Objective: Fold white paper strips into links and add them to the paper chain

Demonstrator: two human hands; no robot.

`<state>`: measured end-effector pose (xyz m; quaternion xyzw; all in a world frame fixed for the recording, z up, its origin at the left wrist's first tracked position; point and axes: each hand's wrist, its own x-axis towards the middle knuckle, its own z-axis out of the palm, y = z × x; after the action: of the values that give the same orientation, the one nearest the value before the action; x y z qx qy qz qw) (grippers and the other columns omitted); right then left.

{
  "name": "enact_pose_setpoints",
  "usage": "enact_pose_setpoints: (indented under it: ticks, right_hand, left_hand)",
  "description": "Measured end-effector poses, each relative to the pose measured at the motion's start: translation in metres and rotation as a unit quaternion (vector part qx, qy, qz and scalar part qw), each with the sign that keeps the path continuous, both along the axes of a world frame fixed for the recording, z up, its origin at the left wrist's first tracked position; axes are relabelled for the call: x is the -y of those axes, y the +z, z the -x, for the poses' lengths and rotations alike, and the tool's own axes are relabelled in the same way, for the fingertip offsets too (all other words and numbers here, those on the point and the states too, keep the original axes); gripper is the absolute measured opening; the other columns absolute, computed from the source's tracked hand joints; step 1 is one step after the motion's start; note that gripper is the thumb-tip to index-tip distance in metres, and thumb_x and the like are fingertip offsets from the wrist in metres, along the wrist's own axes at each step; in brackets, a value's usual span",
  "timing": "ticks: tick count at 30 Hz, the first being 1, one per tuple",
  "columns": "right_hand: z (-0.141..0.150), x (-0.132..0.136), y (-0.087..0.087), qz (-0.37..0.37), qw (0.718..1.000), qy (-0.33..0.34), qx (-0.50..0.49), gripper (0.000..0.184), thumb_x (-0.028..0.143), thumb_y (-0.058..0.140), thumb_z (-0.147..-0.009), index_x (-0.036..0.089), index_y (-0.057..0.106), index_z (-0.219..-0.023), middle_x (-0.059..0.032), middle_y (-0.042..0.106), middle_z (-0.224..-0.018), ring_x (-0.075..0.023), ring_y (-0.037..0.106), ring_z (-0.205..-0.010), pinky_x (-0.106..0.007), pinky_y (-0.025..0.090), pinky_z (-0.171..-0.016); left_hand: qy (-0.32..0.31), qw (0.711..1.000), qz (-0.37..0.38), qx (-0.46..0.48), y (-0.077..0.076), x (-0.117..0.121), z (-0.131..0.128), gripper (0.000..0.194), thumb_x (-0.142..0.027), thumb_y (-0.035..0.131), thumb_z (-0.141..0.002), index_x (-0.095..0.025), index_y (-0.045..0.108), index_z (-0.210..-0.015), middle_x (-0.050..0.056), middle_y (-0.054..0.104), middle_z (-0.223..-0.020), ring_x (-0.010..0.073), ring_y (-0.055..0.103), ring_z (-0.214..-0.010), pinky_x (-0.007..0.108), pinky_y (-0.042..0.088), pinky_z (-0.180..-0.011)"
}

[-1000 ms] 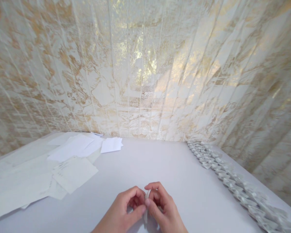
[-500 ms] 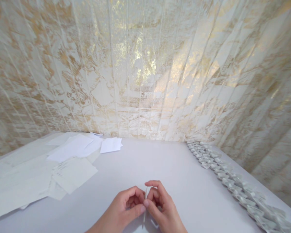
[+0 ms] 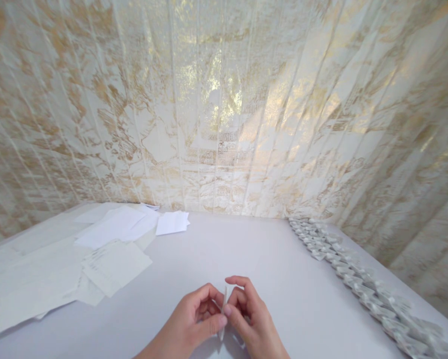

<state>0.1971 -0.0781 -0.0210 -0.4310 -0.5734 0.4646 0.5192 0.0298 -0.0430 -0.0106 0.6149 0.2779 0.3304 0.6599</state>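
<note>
Near the front middle of the table, a small folded piece of paper [image 3: 225, 295] stands nearly edge-on between my two hands. My left hand [image 3: 202, 315] pinches it from the left, thumb and fingers closed on it. From the other side my right hand [image 3: 248, 314] grips it between thumb and bent fingers, its index finger raised and curved over the top edge. Because the paper is seen from its edge, its folds are mostly hidden.
White and greyish paper sheets [image 3: 29, 279] overlap across the left of the white table [image 3: 224, 244]. A small stack of white paper pieces [image 3: 172, 223] sits at the back. Rows of folded paper pieces [image 3: 373, 294] run along the right. A patterned curtain [image 3: 216, 124] hangs behind.
The paper between my hands has tilted slightly, and its upper end shows a little higher and wider. Both hands keep almost the same place and hold.
</note>
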Motion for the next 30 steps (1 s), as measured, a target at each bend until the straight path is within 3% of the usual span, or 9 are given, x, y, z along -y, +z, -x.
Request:
enact_pose_setpoints:
  ticks: [19, 24, 27, 30]
  right_hand:
    - [-0.0001, 0.001, 0.002, -0.022, 0.999, -0.011, 0.032, 0.043, 0.053, 0.054, -0.093, 0.022, 0.048, -0.122, 0.0068, 0.044, -0.069, -0.0114, 0.038, -0.059, -0.025, 0.028, -0.056]
    - [-0.0026, -0.0018, -0.0025, -0.03, 0.998, -0.025, 0.054, 0.038, 0.046, 0.049, -0.097, 0.021, 0.045, -0.125, 0.0077, 0.04, -0.069, -0.0112, 0.036, -0.058, -0.025, 0.027, -0.055]
    - [-0.0018, -0.0017, -0.0021, -0.017, 0.999, -0.021, 0.021, 0.039, 0.047, 0.051, -0.096, 0.021, 0.045, -0.124, 0.0077, 0.041, -0.068, -0.011, 0.036, -0.057, -0.024, 0.027, -0.054]
    - [0.0009, 0.0007, 0.0022, 0.003, 0.999, -0.005, -0.047, 0.045, 0.053, 0.056, -0.093, 0.022, 0.046, -0.124, 0.007, 0.044, -0.069, -0.0106, 0.038, -0.058, -0.025, 0.028, -0.055]
  left_hand:
    - [0.014, 1.0, 0.02, 0.013, 0.0016, -0.0012, 0.0002, 0.04, -0.051, 0.074, -0.08, -0.015, 0.061, -0.091, 0.004, 0.064, -0.08, 0.0159, 0.055, -0.074, 0.028, 0.039, -0.068]
    - [0.058, 0.998, -0.009, -0.019, 0.0018, 0.0011, -0.0002, 0.033, -0.047, 0.07, -0.083, -0.016, 0.06, -0.089, -0.001, 0.057, -0.074, 0.0147, 0.051, -0.071, 0.027, 0.038, -0.067]
    - [0.079, 0.996, -0.04, -0.029, 0.0054, 0.0025, -0.0011, 0.028, -0.044, 0.068, -0.085, -0.017, 0.06, -0.087, -0.001, 0.055, -0.076, 0.0151, 0.05, -0.073, 0.027, 0.038, -0.069]
    - [0.081, 0.996, -0.022, -0.018, 0.0077, 0.0021, -0.0025, 0.029, -0.045, 0.067, -0.085, -0.017, 0.059, -0.082, -0.003, 0.051, -0.07, 0.0141, 0.047, -0.068, 0.026, 0.036, -0.065]
